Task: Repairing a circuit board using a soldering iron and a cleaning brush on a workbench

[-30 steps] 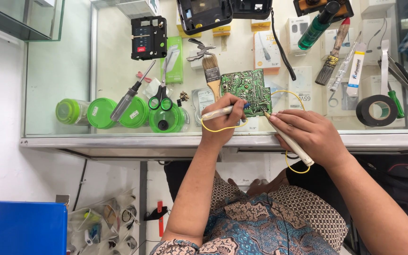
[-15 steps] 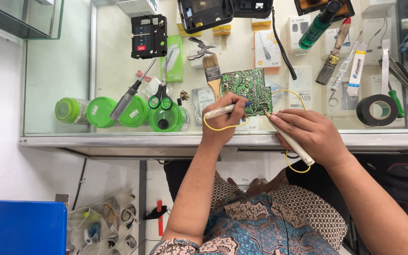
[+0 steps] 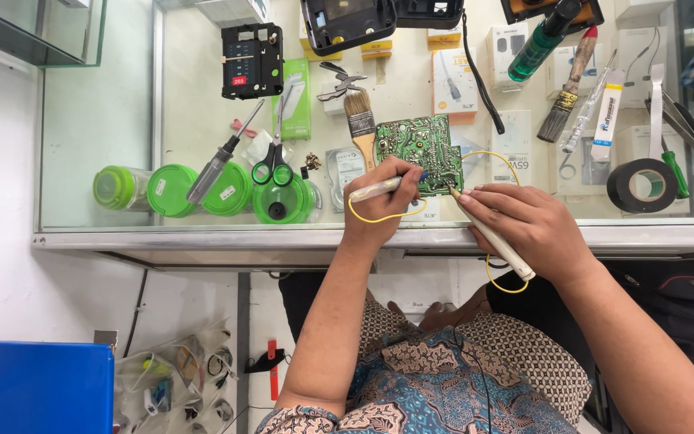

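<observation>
Head view, looking down. The left hand (image 3: 381,202) holds a pale pen-shaped probe (image 3: 375,190) in a closed pinch grip, tip toward the lower left corner of the green printed circuit board (image 3: 421,149). The right hand (image 3: 528,227) clasps a second pale probe (image 3: 491,235) like a pencil, its tip touching the board's lower edge. A thin yellow wire (image 3: 387,217) loops between the two probes. The board lies flat on the glass-topped surface (image 3: 106,120), near its front edge, beside a flat paintbrush (image 3: 359,124).

Step judged in hand: probing points on the board. Moving either tip to another point would call for fine, steady placement with the board kept still.

The exact contact points are too small to make out; the left probe's tip is partly masked by fingers. Items along the top edge are cut off, and the black tape roll (image 3: 642,185) partly overlaps neighbouring tools.
</observation>
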